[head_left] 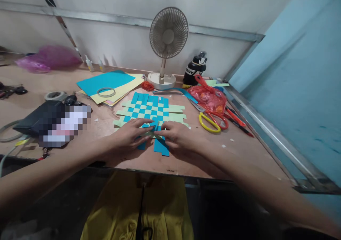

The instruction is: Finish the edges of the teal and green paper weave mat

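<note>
Plywood workbench (239,154) carries a woven paper mat (150,112) beneath both hands (128,137) (177,138) resting open on it.

Your left hand (129,137) and right hand (177,138) lie palm down with fingers spread, the fingertips (152,125) almost meeting at the middle. Your bare left forearm (55,172) and right forearm (253,183) angle inward from the lower corners.

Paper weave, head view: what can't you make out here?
Near strips of the paper weave: hidden in the head view by the left hand and right hand.
Pouch: its front is pixelated in the head view.
Red bag: contents unclear, its crumpled plastic hides them.
Cable: cut off by the head view's left edge.
</note>
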Motion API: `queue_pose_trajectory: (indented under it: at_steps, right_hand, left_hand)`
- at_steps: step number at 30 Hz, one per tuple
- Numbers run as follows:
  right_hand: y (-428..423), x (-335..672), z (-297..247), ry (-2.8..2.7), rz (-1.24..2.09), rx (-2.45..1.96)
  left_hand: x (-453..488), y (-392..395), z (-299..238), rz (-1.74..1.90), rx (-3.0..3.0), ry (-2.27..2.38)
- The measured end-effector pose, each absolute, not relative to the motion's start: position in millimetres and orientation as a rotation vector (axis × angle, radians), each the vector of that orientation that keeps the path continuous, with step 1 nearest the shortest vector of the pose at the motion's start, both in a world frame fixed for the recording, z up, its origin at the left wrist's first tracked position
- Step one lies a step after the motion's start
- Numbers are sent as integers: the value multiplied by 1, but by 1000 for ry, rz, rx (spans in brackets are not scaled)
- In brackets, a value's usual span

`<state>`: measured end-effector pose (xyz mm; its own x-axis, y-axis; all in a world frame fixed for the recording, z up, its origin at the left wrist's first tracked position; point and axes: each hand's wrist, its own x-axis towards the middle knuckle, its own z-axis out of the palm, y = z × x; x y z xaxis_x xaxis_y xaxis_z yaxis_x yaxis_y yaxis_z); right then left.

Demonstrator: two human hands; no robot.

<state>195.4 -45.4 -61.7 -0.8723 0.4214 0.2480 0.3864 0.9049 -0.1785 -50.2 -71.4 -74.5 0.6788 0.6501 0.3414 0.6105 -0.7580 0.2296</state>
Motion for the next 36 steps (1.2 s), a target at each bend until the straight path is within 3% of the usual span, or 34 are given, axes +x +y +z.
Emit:
queue_pose_trajectory:
  at_steps: [12,19,36]
  right_hand:
    - [-29,200,-67,-2705,557,-652]
    - [-16,199,-64,-2675,763,-664]
    - [-23,201,-74,-2618,674,-647]
  left_hand:
    - [-2,-133,-63,278,2848,1908]
    - [11,-132,-60,75,2789,1941]
    - [16,-132,-64,-39,2826,1863]
